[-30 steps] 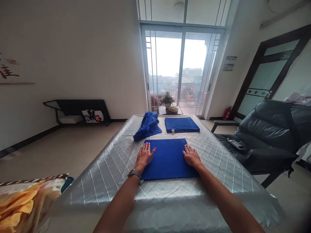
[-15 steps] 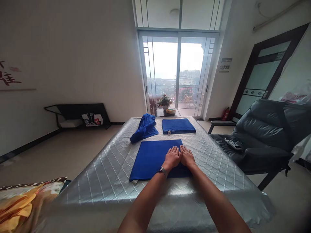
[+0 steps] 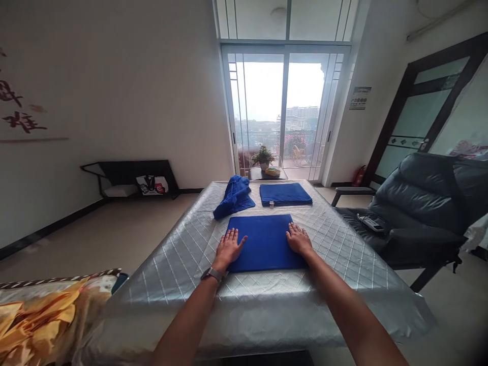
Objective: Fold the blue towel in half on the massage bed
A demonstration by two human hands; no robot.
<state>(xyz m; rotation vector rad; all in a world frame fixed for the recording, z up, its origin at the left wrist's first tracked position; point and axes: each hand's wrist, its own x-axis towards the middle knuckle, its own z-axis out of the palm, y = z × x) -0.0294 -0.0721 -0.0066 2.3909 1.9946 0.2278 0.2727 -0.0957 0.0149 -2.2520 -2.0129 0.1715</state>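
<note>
A blue cloth (image 3: 265, 244), folded into a flat rectangle, lies on the silver quilted cover of the table (image 3: 183, 264) in front of me. My left hand (image 3: 229, 248) rests flat on its left edge, fingers stretched out and thumb spread; a watch is on that wrist. On the right edge my right hand (image 3: 299, 239) lies flat too, fingers extended. Neither hand grips anything. Beyond it sits a neat stack of folded blue cloth (image 3: 285, 193) with a small white tag. To the left of that stack is a crumpled blue cloth (image 3: 234, 197).
A dark padded armchair (image 3: 419, 203) stands close on the right with a remote-like device (image 3: 369, 222) on its seat. Yellow fabric (image 3: 41, 320) lies at the lower left. A potted plant (image 3: 264, 157) stands past the table's far edge, before glass sliding doors.
My hands have parted from the right part of the folded cloth. The left hand has slid to its left edge, the right hand slightly right. The cloth's outline looks straighter.
</note>
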